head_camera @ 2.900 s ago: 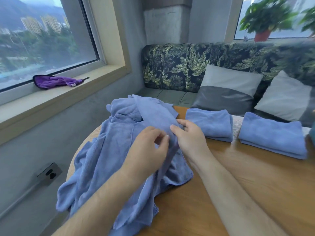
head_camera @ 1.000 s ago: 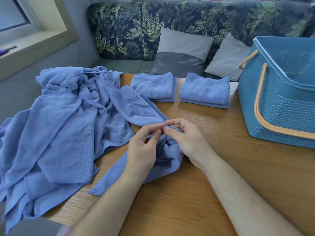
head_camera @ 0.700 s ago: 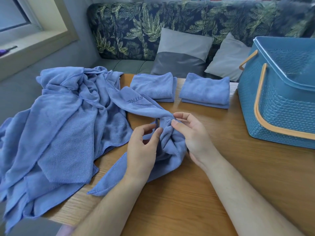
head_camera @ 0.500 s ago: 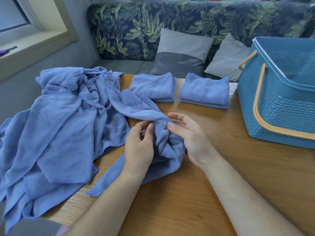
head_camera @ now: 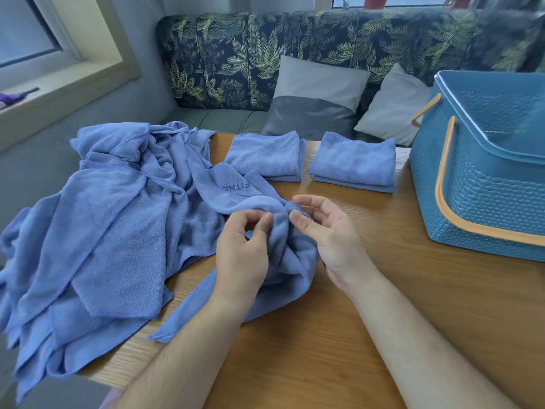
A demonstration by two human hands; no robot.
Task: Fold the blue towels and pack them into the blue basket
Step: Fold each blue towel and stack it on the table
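1. Two bare hands meet over one lettered blue towel (head_camera: 236, 188) of soft microfibre. It is bunched into a raised ridge near the middle of the light wooden table (head_camera: 413, 314).
2. The left hand (head_camera: 240, 255) has its fingers curled and its thumb pressed against the left side of the ridge, gripping a fold. The cloth runs on beneath the palm toward the table's near edge.
3. The right hand (head_camera: 328, 234) pinches a small nub of the same ridge between thumb and forefinger from the right. Its other fingers are loosely spread and its palm faces left.
4. The far end of the lettered blue towel carries dark letters. It lies against a heap of crumpled blue towels (head_camera: 112, 219), which covers the table's left part and hangs over its edge.
5. Two folded towels lie side by side along the far edge, with a gap between them. The left folded towel (head_camera: 267, 156) is just beside the lettered end, and the right folded towel (head_camera: 354, 165) is near the basket.
6. The blue plastic basket (head_camera: 483, 190) has textured walls and tan handles, and it stands on the table's right side, well apart from both hands. One handle hangs down against its near wall.
7. Behind the table runs a dark sofa with a leaf pattern (head_camera: 295, 39). A two-tone grey cushion (head_camera: 315, 98) and a pale grey cushion (head_camera: 392, 104) rest against it.
8. A purple cloth (head_camera: 8, 98) lies on the window sill (head_camera: 65, 84) at the far left.
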